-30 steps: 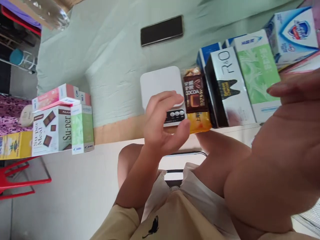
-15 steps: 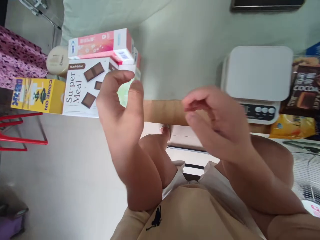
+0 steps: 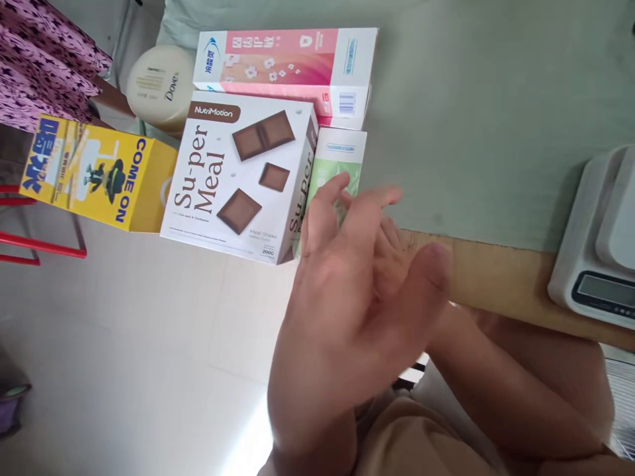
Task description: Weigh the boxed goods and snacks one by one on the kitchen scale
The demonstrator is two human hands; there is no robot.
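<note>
My left hand point(image 3: 342, 291) is raised in front of me, its fingers loosely apart and holding nothing. Behind it is my right hand point(image 3: 391, 261), partly hidden, with the fingers that show stretched out and nothing seen in them. The two overlap in view; whether they touch I cannot tell. Just beyond my left fingertips stands a green and white box point(image 3: 342, 152), partly covered by that hand. Beside it is a white Su-per Meal box point(image 3: 238, 178) with chocolate pieces printed on it. A pink and white toothpaste box point(image 3: 282, 63) lies behind them.
Left of the boxes are a yellow COME ON box point(image 3: 94, 175) and a round Dove jar point(image 3: 161, 86). A white kitchen scale point(image 3: 575, 244) sits at the right on the table, near its wooden edge point(image 3: 501, 274). Red metal bars point(image 3: 44, 244) show at far left.
My view has turned left, so the boxes appear larger and the scale slides to the right edge. My hands, apart before, now overlap in view near the green box.
</note>
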